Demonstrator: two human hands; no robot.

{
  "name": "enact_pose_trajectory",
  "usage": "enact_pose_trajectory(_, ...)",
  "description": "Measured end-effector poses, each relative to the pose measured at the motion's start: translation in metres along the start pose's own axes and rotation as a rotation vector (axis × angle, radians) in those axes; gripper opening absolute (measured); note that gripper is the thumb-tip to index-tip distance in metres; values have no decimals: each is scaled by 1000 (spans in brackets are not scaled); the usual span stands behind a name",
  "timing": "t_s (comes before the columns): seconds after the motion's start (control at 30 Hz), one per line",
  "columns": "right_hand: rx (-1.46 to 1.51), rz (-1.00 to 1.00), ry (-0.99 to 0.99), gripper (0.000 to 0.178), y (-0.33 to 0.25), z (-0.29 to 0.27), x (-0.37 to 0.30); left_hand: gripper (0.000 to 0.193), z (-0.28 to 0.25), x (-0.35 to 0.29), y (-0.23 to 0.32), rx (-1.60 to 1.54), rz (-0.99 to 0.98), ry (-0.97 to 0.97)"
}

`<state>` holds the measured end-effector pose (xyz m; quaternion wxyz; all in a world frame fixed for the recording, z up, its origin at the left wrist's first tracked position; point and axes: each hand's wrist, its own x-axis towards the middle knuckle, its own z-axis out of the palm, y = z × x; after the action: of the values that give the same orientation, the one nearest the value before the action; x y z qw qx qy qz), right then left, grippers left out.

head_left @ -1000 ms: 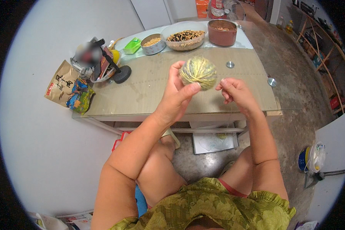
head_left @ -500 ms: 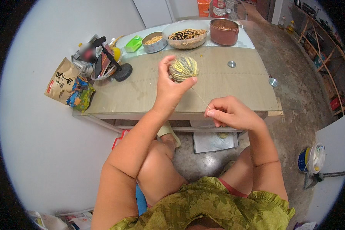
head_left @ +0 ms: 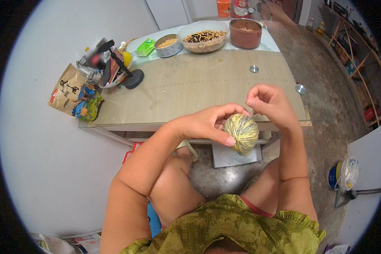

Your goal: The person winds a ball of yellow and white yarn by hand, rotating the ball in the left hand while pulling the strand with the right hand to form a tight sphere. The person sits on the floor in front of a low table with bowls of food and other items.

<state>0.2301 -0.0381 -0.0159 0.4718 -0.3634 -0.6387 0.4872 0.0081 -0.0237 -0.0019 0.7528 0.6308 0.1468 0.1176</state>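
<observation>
A round ball of yellow and grey yarn (head_left: pixel 242 134) is gripped in my left hand (head_left: pixel 211 125), with the thumb in front and the fingers behind it. It hangs in the air just off the table's near edge, above the gap over my knees. My right hand (head_left: pixel 270 103) is up beside the ball's top right, thumb and forefinger pinched on the yarn strand (head_left: pixel 252 113). The strand runs down from that pinch to the upper side of the ball. The other fingers of the right hand are curled in.
On the table (head_left: pixel 178 97) stand a green tray (head_left: pixel 146 47), a tin of pale kernels (head_left: pixel 169 51), a clear bowl of mixed kernels (head_left: pixel 203 45) and a reddish-brown pot (head_left: pixel 245 39). A phone stand (head_left: pixel 133 79) and a brown paper package (head_left: pixel 70 89) sit left. Metal discs (head_left: pixel 253 68) lie right.
My left hand has brought the yarn ball down and right, toward me. My right hand has risen from below the ball to its upper right, still pinching the strand.
</observation>
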Motion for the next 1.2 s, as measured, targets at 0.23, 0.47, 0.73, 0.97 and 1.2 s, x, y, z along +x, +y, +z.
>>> enact_pose_trajectory(0.23, 22, 62, 29, 31, 9, -3, 6, 98, 12, -3, 15, -221, 191, 189)
enact_pose_trajectory(0.47, 126, 255, -183, 35, 13, 15, 4, 76, 5, -5, 20, -279, 610, 540)
enact_pose_trajectory(0.73, -159, -151, 314, 29, 24, 29, 17, 69, 2, -5, 21, 1, 568, 713)
enact_pose_trajectory(0.97, 51, 106, -151, 35, 22, 47, 8, 70, 4, 4, 21, 171, 707, 861)
enact_pose_trajectory(1.2, 43, 99, -17, 31, 0, 41, -11, 72, -12, -2, 17, 260, 664, 905)
